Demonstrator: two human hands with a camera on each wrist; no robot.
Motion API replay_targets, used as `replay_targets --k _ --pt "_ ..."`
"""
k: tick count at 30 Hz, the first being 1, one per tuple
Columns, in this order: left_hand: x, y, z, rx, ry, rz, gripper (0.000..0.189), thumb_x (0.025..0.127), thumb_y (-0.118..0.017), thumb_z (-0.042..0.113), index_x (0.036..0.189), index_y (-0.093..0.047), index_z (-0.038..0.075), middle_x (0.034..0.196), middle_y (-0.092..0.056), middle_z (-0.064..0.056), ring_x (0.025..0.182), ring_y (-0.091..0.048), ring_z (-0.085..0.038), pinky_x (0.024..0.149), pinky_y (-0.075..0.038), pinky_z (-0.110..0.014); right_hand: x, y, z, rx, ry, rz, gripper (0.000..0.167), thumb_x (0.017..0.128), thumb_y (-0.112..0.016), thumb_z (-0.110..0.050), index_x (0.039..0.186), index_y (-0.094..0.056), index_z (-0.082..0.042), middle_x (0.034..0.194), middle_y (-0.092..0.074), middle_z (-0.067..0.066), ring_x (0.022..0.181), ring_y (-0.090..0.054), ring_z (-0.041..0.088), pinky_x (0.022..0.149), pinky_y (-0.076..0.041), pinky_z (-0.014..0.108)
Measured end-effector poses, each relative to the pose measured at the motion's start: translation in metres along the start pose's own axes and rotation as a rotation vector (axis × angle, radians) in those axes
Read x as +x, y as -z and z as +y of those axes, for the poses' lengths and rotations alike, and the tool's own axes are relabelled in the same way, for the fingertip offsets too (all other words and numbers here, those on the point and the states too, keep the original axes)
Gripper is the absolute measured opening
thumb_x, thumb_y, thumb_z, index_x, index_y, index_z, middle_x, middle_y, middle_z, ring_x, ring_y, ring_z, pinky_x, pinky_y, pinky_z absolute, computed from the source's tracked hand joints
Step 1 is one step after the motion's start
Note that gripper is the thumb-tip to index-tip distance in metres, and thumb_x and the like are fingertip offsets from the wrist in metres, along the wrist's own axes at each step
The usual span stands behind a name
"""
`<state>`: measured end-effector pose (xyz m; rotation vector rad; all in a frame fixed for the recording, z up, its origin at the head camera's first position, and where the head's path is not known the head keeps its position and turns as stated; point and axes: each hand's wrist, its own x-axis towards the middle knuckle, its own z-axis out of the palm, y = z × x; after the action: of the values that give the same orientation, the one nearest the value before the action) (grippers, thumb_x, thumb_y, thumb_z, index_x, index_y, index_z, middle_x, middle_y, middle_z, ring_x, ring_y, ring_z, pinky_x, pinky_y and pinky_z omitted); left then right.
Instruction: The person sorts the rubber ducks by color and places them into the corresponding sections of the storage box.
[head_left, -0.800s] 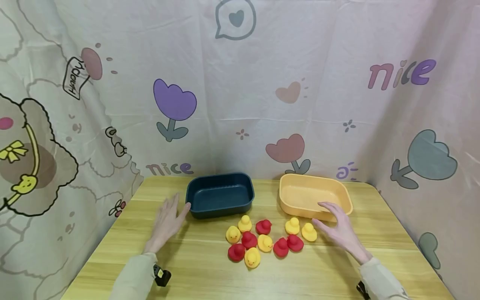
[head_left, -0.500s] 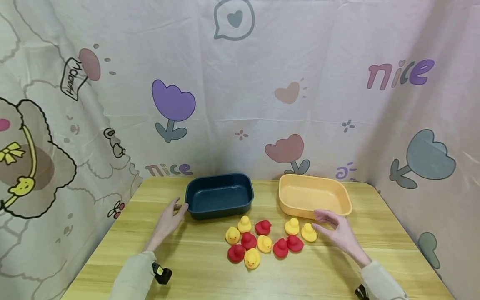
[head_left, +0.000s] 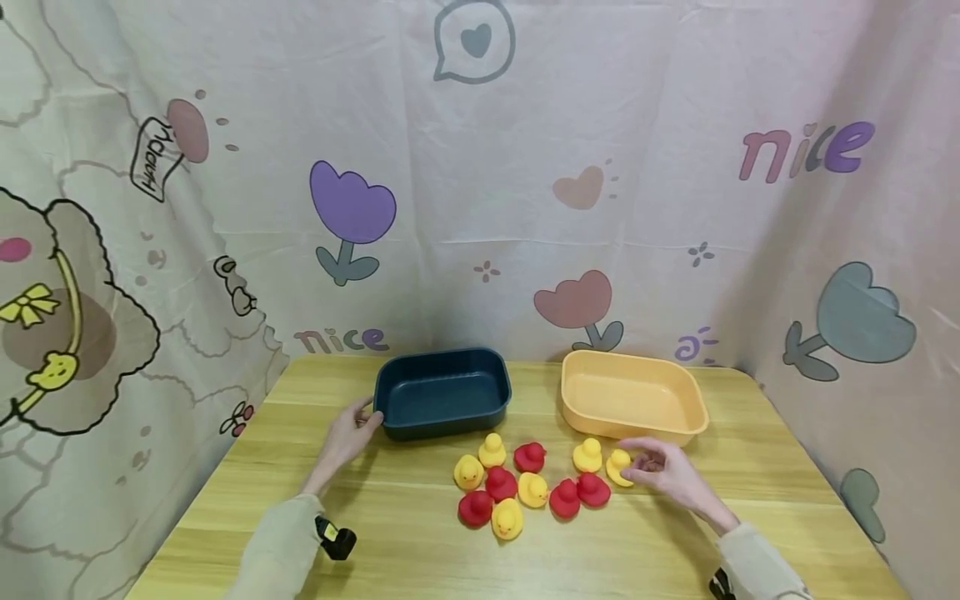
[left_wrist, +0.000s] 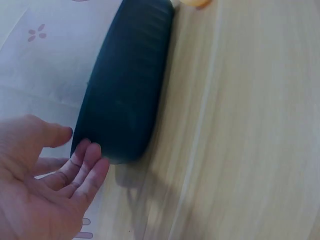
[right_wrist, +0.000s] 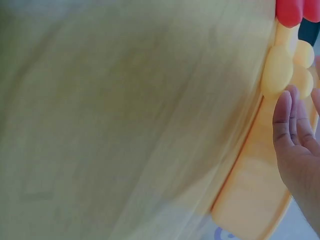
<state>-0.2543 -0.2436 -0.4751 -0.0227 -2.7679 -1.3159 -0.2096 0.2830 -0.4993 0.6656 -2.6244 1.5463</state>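
Note:
In the head view, my left hand (head_left: 349, 435) is at the left end of a dark blue bin (head_left: 442, 430). Seen from the left wrist, its fingertips (left_wrist: 93, 150) lie against the bin's end wall, and the thumb is by the rim. My right hand (head_left: 666, 473) reaches from the right to the rightmost yellow rubber duck (head_left: 618, 468), fingertips right at its side. From the right wrist, its fingers (right_wrist: 283, 117) are fairly straight, with the thumb apart from them. Left of that duck sit another yellow duck (head_left: 587, 456) and two red ducks, one being the red duck (head_left: 594, 490).
A light orange bin (head_left: 633, 427) stands behind the right hand. Several more red and yellow ducks cluster mid-table, among them a yellow duck (head_left: 507, 520) at the front and a red duck (head_left: 476, 508). A printed cloth (head_left: 480, 200) hangs behind the wooden table (head_left: 420, 550).
My right hand has come down and nearer, from over the orange bin's front edge to the rightmost yellow duck. My left hand has drawn its fingers in against the blue bin's end.

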Motion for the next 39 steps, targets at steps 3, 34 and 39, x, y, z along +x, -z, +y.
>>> replay_targets --k 3,34,39 --pt "0.003 -0.004 0.001 -0.075 0.012 -0.005 0.053 0.102 -0.056 0.012 0.147 -0.041 -0.011 0.107 -0.072 -0.028 0.092 -0.073 -0.033 0.083 -0.060 -0.030 0.002 -0.002 0.003 -0.038 0.016 0.020 0.040 0.085 -0.077 -0.004 0.120 -0.064 0.010 0.086 -0.069 0.014 0.072 -0.061 0.001 0.059 -0.055 0.021" --pt "0.016 -0.014 0.010 -0.451 0.067 -0.240 0.078 0.099 -0.060 0.007 0.159 -0.011 -0.005 0.077 -0.071 -0.001 0.073 -0.069 -0.014 0.077 -0.062 -0.030 0.032 -0.002 -0.029 -0.179 0.122 0.134 0.026 0.077 -0.084 -0.002 0.101 -0.073 0.000 0.079 -0.067 0.004 0.070 -0.055 -0.001 0.061 -0.053 0.018" --pt "0.016 -0.014 0.011 -0.459 0.050 -0.241 0.078 0.099 -0.060 0.003 0.158 -0.011 -0.007 0.073 -0.068 0.001 0.069 -0.067 -0.012 0.074 -0.062 -0.031 0.052 0.000 -0.045 -0.188 0.133 0.087 0.026 0.080 -0.082 -0.003 0.105 -0.074 -0.002 0.082 -0.068 0.003 0.073 -0.056 0.000 0.066 -0.054 0.019"
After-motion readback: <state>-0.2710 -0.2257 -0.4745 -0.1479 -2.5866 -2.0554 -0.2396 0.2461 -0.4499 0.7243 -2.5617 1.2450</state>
